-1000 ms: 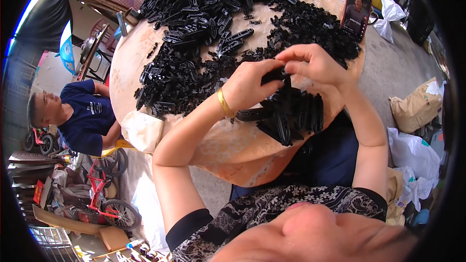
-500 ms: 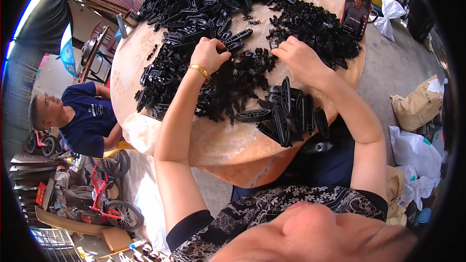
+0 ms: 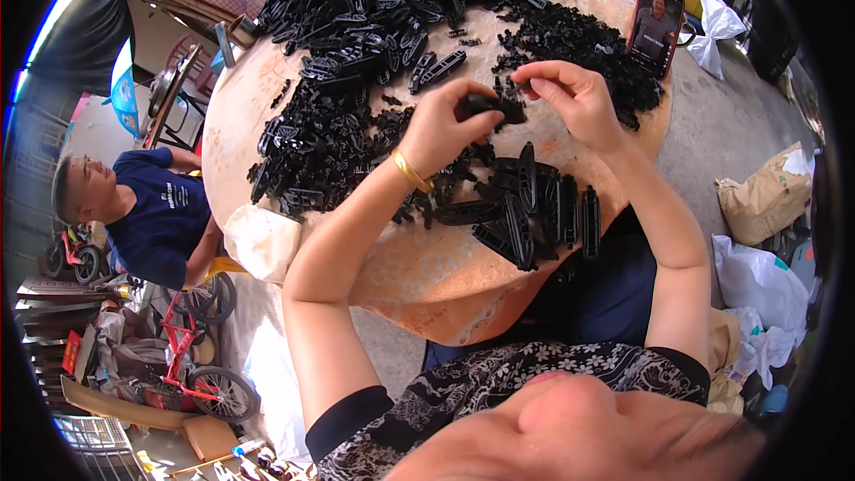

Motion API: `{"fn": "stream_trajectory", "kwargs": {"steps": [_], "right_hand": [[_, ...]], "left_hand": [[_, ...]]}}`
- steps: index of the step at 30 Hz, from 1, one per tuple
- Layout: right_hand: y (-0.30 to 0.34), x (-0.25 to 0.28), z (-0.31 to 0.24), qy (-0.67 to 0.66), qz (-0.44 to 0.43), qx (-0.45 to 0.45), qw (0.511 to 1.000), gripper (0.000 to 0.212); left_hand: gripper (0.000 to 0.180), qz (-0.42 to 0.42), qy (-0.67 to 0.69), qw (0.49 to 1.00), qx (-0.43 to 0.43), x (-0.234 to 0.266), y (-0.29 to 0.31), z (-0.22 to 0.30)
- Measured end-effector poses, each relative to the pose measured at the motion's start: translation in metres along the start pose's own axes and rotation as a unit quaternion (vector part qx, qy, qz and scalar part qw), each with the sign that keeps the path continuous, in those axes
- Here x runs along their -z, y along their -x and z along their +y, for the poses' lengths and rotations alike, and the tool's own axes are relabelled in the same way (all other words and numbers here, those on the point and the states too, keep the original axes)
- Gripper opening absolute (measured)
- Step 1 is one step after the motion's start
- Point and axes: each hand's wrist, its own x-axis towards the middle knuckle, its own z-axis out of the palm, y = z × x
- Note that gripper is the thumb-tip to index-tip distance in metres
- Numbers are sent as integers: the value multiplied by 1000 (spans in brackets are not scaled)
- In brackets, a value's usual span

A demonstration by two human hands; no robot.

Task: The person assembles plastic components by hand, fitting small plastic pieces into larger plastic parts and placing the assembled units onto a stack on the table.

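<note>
My left hand [image 3: 452, 125] is closed on an elongated black plastic part [image 3: 485, 107], which sticks out between thumb and fingers. Close by on the right, my right hand [image 3: 574, 105] has its thumb and fingers pinched together; anything between them is too small to make out. Both hands hover over the round table [image 3: 392, 276]. Beyond them lies a pile of small black plastic clips [image 3: 570, 44]. Finished-looking long black parts [image 3: 525, 200] form a heap near the table's front edge. Two similar long parts [image 3: 436, 69] lie apart beyond my left hand.
Large piles of black plastic parts [image 3: 374, 0] cover the table's far side. A phone [image 3: 656, 28] stands upright at the right edge. On the left, a person in a dark shirt [image 3: 160, 214] is beside the table, near a red bicycle [image 3: 191, 365]. Sacks [image 3: 761, 196] stand on the right.
My left hand has come right and toward me, lifting a black part out of the pile. My right hand has shifted slightly right, and the hands are now close together.
</note>
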Motion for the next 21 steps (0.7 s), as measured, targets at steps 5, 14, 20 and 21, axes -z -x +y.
{"fn": "stream_trajectory", "kwargs": {"steps": [5,14,20,21], "right_hand": [[6,-14,-13,86,6,108,990,16],[4,-11,-9,275,-9,303,912,19],[5,-13,-11,276,-14,303,912,18],[5,-14,-11,244,5,277,929,18]], "left_hand": [[27,-59,198,978,33,-8,4,-12],[27,-17,255,966,43,-9,4,-12],[25,22,263,964,16,-14,5,-14],[26,28,259,965,5,-14,4,-15]]}}
